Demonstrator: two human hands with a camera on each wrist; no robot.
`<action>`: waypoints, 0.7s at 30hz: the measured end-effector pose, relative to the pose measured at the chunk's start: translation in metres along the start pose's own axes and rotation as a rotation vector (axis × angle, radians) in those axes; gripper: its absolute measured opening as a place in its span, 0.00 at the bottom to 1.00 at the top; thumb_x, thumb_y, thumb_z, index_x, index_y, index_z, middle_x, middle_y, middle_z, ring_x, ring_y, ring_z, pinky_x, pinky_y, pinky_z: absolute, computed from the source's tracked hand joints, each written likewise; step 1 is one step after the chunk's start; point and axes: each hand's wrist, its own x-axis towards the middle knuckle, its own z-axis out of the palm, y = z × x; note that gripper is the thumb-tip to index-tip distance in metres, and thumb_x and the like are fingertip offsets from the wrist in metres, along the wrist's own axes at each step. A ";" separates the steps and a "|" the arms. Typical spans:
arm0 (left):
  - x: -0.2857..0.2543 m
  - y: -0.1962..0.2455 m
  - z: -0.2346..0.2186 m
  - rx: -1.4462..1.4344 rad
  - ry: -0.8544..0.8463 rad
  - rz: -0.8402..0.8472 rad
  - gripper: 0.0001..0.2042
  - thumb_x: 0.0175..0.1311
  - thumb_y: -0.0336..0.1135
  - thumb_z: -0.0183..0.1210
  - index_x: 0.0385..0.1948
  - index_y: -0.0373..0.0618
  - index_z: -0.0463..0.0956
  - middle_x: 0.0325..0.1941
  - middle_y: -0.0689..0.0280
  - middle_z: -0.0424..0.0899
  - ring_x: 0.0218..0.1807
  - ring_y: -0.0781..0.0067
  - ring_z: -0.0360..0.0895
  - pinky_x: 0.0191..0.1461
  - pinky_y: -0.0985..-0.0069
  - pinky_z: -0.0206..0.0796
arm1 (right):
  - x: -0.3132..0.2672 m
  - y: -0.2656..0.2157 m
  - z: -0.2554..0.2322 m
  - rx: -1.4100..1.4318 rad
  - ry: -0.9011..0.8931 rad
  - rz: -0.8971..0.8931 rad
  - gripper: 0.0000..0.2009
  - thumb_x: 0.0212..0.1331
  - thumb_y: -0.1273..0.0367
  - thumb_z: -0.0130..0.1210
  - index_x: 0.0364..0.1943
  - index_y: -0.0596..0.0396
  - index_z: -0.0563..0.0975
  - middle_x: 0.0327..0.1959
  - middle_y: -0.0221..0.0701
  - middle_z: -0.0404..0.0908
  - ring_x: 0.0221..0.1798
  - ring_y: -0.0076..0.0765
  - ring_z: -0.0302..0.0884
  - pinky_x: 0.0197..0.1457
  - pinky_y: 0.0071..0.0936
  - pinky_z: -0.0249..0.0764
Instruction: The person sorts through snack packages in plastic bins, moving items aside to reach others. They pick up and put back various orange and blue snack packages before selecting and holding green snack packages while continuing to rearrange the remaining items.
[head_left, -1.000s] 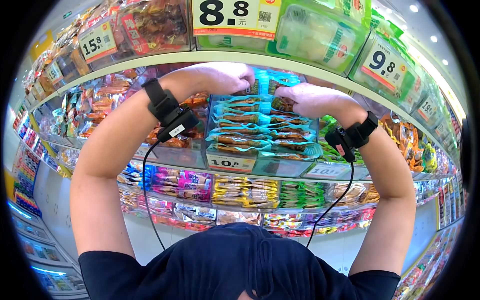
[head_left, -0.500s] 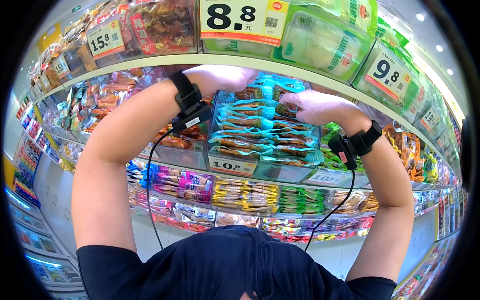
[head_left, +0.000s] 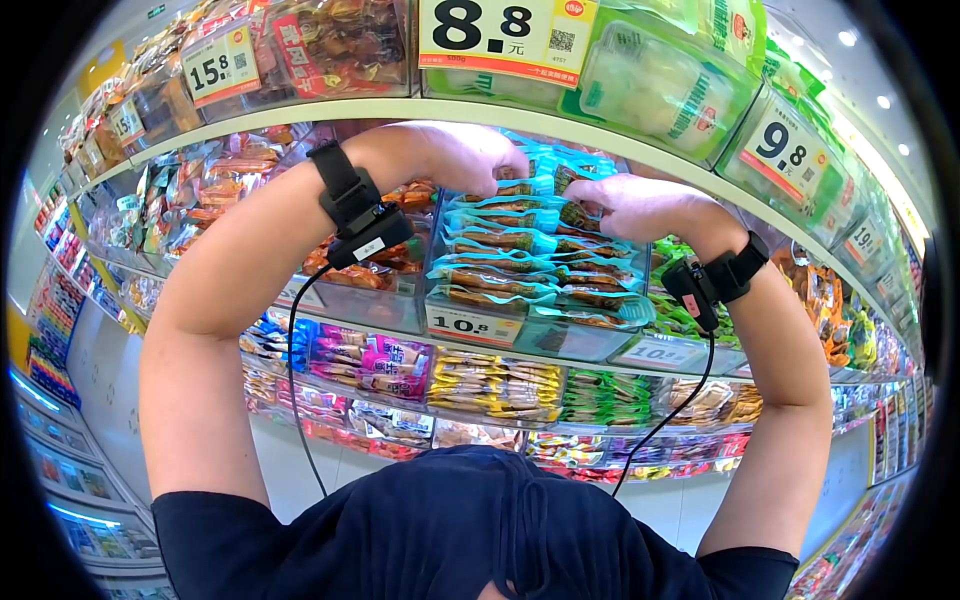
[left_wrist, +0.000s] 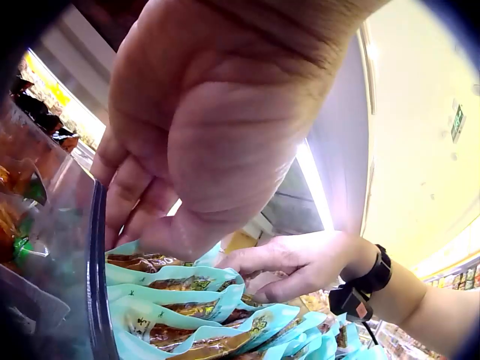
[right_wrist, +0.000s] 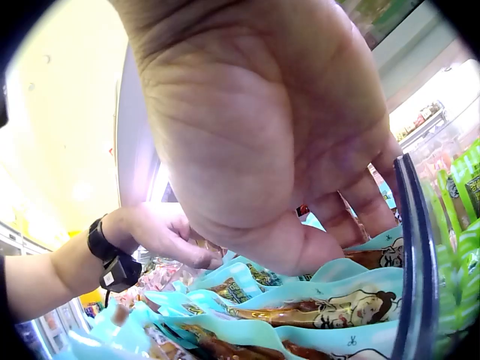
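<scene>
Up high, both arms raised to a clear bin (head_left: 520, 335) of teal packets (head_left: 505, 242) on a shop shelf (head_left: 300, 112). Left hand (head_left: 470, 155) curled over the rear packets at the bin's left side, fingers pinching a top edge. Right hand (head_left: 630, 205) likewise curled at the right side, fingertips on a packet. Packets stacked upright in rows, behind a 10.8 price tag (head_left: 468, 324).
</scene>
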 end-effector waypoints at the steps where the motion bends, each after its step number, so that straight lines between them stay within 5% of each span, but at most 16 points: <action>1: 0.000 0.005 -0.003 0.026 -0.056 0.003 0.15 0.54 0.31 0.50 0.45 0.43 0.73 0.34 0.56 0.80 0.37 0.61 0.76 0.42 0.64 0.67 | -0.001 -0.003 -0.002 -0.007 -0.022 0.026 0.24 0.52 0.75 0.47 0.58 0.54 0.68 0.46 0.46 0.78 0.50 0.49 0.76 0.53 0.39 0.71; 5: 0.010 0.009 0.003 0.021 -0.146 0.006 0.20 0.58 0.36 0.50 0.53 0.43 0.72 0.51 0.52 0.79 0.51 0.55 0.76 0.54 0.62 0.66 | -0.003 -0.009 -0.004 -0.034 -0.074 0.062 0.23 0.52 0.75 0.47 0.56 0.55 0.70 0.44 0.45 0.79 0.49 0.47 0.76 0.51 0.38 0.71; 8: 0.013 0.004 0.016 -0.128 -0.024 0.093 0.22 0.60 0.36 0.46 0.58 0.45 0.70 0.50 0.52 0.79 0.53 0.57 0.75 0.58 0.64 0.65 | 0.000 -0.003 -0.002 0.032 -0.078 0.045 0.21 0.53 0.74 0.47 0.55 0.55 0.71 0.43 0.43 0.79 0.48 0.46 0.77 0.50 0.37 0.72; 12: 0.016 0.008 0.012 -0.134 -0.191 0.125 0.23 0.63 0.42 0.43 0.59 0.47 0.70 0.58 0.51 0.75 0.60 0.53 0.71 0.64 0.62 0.60 | 0.000 -0.009 -0.014 0.019 -0.043 0.118 0.21 0.54 0.71 0.48 0.55 0.54 0.71 0.43 0.41 0.79 0.46 0.44 0.77 0.49 0.36 0.72; 17: 0.013 0.009 0.011 -0.114 -0.175 0.120 0.24 0.62 0.43 0.43 0.60 0.48 0.69 0.57 0.51 0.76 0.60 0.53 0.71 0.65 0.62 0.60 | 0.029 0.046 0.014 -0.337 0.821 -0.169 0.11 0.54 0.66 0.52 0.38 0.57 0.76 0.32 0.41 0.78 0.38 0.46 0.77 0.46 0.38 0.73; 20: 0.015 0.007 0.012 -0.085 -0.154 0.148 0.24 0.62 0.43 0.43 0.60 0.48 0.69 0.58 0.52 0.76 0.61 0.53 0.70 0.65 0.62 0.59 | 0.018 0.014 -0.009 -0.374 0.340 0.130 0.13 0.54 0.65 0.54 0.41 0.57 0.75 0.36 0.43 0.78 0.40 0.48 0.76 0.48 0.40 0.73; 21: 0.015 0.007 0.012 -0.082 -0.156 0.144 0.25 0.62 0.43 0.43 0.60 0.48 0.69 0.59 0.52 0.75 0.61 0.53 0.70 0.65 0.62 0.59 | 0.020 0.016 -0.006 -0.377 0.369 0.113 0.14 0.53 0.65 0.56 0.42 0.57 0.75 0.36 0.43 0.78 0.41 0.48 0.76 0.48 0.40 0.72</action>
